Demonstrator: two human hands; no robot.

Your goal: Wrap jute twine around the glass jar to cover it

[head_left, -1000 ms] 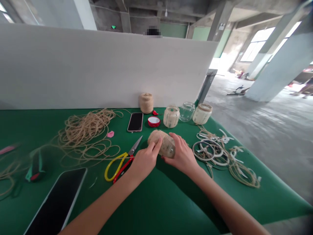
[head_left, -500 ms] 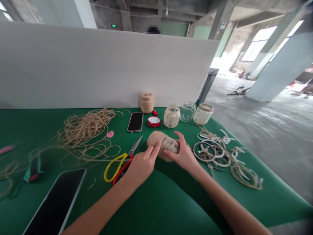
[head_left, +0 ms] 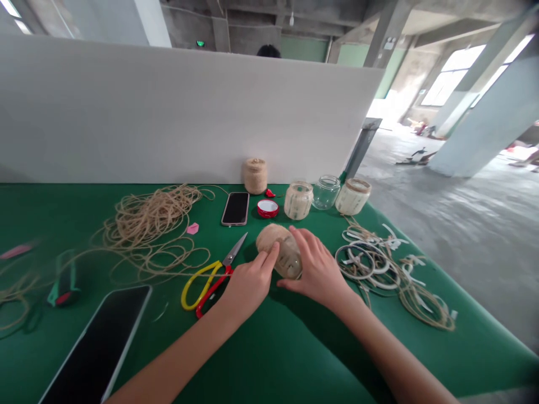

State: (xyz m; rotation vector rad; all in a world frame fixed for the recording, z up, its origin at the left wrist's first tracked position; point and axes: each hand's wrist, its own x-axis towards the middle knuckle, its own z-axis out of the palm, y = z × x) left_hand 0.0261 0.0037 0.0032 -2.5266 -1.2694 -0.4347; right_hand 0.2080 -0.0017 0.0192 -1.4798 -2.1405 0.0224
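A glass jar partly wrapped in jute twine (head_left: 280,247) lies on its side on the green table (head_left: 269,348). My left hand (head_left: 248,283) pinches at the jar's near side with thumb and forefinger pressed to the twine. My right hand (head_left: 318,269) cups the jar's bare glass end, fingers curled over it. Yellow and red handled scissors (head_left: 208,278) lie just left of my left hand.
A loose heap of twine (head_left: 154,224) spreads at the left. A phone (head_left: 236,208), a red lid (head_left: 268,208), a twine spool (head_left: 255,175) and three jars (head_left: 326,193) stand behind. Tape strips and twine scraps (head_left: 387,269) lie right. A large phone (head_left: 96,348) lies near left.
The jar has been turned between my hands. My right hand's fingers, raised half a second ago, have come back down over the glass end. The camera shifted slightly.
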